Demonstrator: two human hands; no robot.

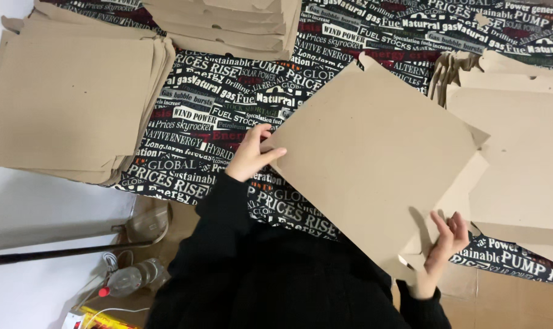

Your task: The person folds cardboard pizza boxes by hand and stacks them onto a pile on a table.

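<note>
Nearest, the right hand (448, 239) pinched a flap of the flat brown die-cut cardboard sheet (374, 158) at its near right corner. The left hand (252, 155) gripped the sheet's left edge, thumb on top, holding it tilted over the black cloth printed with white words (228, 103). Farther off, stacks of similar cardboard lay at left (69, 97), right (520, 140) and the far edge (228, 24).
</note>
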